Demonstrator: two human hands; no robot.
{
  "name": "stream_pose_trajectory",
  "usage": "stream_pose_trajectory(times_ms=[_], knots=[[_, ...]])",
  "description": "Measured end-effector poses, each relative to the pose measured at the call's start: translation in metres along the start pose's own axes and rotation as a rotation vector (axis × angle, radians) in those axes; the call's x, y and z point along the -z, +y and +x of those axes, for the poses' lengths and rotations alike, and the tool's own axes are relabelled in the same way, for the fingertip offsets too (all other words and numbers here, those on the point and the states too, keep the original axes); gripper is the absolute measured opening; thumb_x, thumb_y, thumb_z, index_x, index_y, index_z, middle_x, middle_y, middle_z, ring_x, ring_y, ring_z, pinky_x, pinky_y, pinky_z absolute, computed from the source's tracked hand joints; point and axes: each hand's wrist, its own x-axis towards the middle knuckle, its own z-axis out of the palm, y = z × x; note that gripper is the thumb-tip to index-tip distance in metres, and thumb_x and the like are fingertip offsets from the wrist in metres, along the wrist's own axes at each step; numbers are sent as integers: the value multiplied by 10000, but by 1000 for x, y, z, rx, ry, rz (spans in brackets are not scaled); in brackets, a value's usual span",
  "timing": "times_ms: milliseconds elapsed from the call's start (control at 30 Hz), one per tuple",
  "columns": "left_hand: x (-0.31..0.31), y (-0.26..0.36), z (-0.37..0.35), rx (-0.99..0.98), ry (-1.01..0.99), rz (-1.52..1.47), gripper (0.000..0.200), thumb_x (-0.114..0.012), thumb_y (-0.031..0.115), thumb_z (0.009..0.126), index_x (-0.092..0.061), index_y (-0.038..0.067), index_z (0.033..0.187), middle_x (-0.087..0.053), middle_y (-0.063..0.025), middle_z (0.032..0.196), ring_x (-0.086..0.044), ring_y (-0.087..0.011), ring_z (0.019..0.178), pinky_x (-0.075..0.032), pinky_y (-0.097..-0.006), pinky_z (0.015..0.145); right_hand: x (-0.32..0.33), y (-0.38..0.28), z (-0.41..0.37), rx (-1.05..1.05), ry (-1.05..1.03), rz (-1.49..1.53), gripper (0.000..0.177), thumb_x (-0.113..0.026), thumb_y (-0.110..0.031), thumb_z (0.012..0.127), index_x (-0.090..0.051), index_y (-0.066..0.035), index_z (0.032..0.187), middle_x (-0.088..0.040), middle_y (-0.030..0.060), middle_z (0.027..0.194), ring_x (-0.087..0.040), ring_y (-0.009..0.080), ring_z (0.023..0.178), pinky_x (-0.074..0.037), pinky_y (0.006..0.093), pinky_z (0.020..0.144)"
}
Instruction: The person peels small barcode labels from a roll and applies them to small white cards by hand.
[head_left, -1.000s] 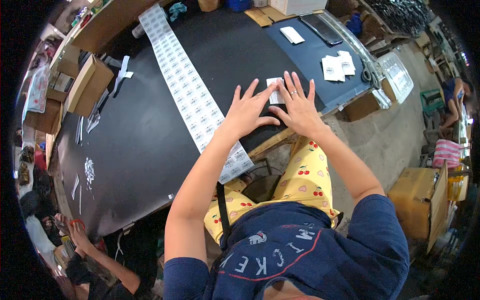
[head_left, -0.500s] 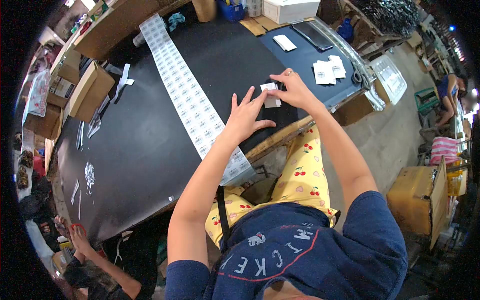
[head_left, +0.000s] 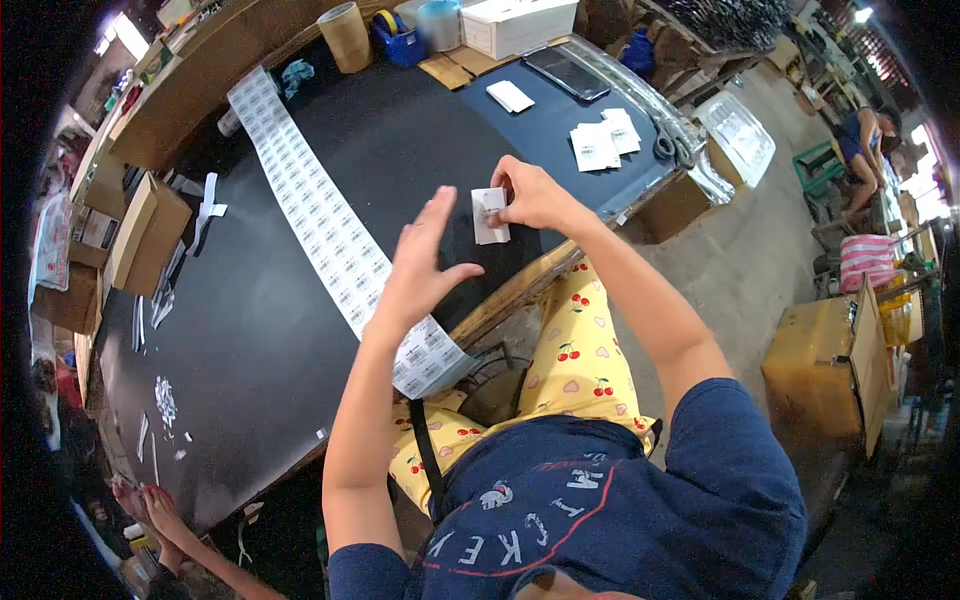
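Near the table's front edge lies a small stack of white cards [head_left: 488, 232]. My right hand [head_left: 533, 197] has its thumb and fingers closed on the top card at the stack's right side. My left hand [head_left: 418, 268] is held left of the stack, apart from it, fingers stretched and thumb out, with nothing in it. A long strip of printed barcode labels [head_left: 318, 208] runs across the black table [head_left: 260, 320] beyond my left forearm, its near end hanging over the edge.
To the right are fanned printed cards [head_left: 596, 148], a white card pile [head_left: 511, 97], a phone [head_left: 567, 75] and scissors [head_left: 672, 147]. Boxes [head_left: 150, 235] and paper scraps [head_left: 166, 400] lie left. Another person's hands [head_left: 165, 512] are at the lower left corner.
My left hand has lifted off the cards and moved left. My right fingers have closed on the top card. The whole view has shifted, so the table sits further left.
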Motion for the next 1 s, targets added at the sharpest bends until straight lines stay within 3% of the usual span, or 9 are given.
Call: stream_pose_trajectory(times_ms=[100, 133, 200, 400, 500, 600, 733, 900, 1000], knots=[[36, 9, -23, 33, 173, -93, 844, -790, 105, 681, -379, 58, 1417, -395, -117, 1461, -378, -239, 1344, -308, -359, 1100, 10, -3, -6, -89, -35, 255, 243, -713, -82, 777, -565, -2, 953, -614, 65, 732, -590, 110, 703, -453, 267, 606], [46, 8, -35, 81, 224, -83, 797, -775, 87, 704, -400, 61, 1407, -410, -108, 1453, -392, -229, 1333, -322, -369, 1092, 8, 17, -1, -113, -3, 376, 190, -660, -108, 806, -613, 0, 955, -660, 120, 756, -637, 180, 738, -497, 313, 675], [63, -10, -62, 226, 344, -202, 700, -733, 61, 759, -430, 65, 1390, -434, -94, 1437, -400, -231, 1325, -329, -414, 1085, 29, 39, 2, -99, 57, 381, 199, -625, -75, 820, -637, -4, 1005, -674, 117, 793, -641, 169, 752, -501, 301, 684], [101, -50, -158, 460, 595, 39, 561, -645, 75, 863, -438, 68, 1385, -463, -99, 1406, -410, -239, 1313, -331, -451, 1070, 125, 88, 14, -309, 178, 278, 207, -636, -109, 825, -682, -15, 1004, -680, 106, 854, -632, 162, 771, -503, 315, 718], [92, -56, -184, 545, 713, 22, 518, -621, 121, 898, -440, 49, 1377, -472, -114, 1394, -419, -241, 1306, -317, -454, 1082, 142, 114, 35, -218, 240, -302, 394, -734, -273, 760, -676, 20, 1017, -683, 159, 881, -652, 229, 808, -509, 337, 746], [79, -66, -197, 547, 815, -12, 516, -606, 167, 919, -422, 26, 1381, -472, -142, 1388, -419, -247, 1306, -298, -428, 1101, 123, 102, 74, -164, 349, -175, 539, -765, -385, 712, -668, 44, 1024, -680, 201, 947, -661, 279, 892, -509, 350, 793], [74, -59, -190, 504, 813, 56, 557, -603, 159, 917, -378, 43, 1413, -467, -160, 1390, -415, -271, 1311, -294, -412, 1103, 79, 117, 149, -346, 264, -294, 785, -757, -603, 622, -654, 52, 1042, -654, 238, 1051, -652, 325, 972, -499, 368, 864], [76, -56, -193, 568, 791, 61, 537, -583, 124, 917, -382, 45, 1409, -482, -161, 1378, -433, -265, 1292, -302, -407, 1088, 58, 57, 173, -622, 198, -326, 738, -898, -413, 535, -645, -75, 1140, -614, 153, 1215, -533, 357, 1189, -432, 481, 946], [77, -57, -190, 583, 788, 72, 530, -583, 132, 922, -382, 40, 1404, -493, -159, 1366, -458, -253, 1263, -314, -396, 1075, 54, 37, 181, -758, 133, -391, 644, -869, -329, 618, -635, -93, 1169, -600, 136, 1243, -540, 331, 1184, -410, 459, 956]])
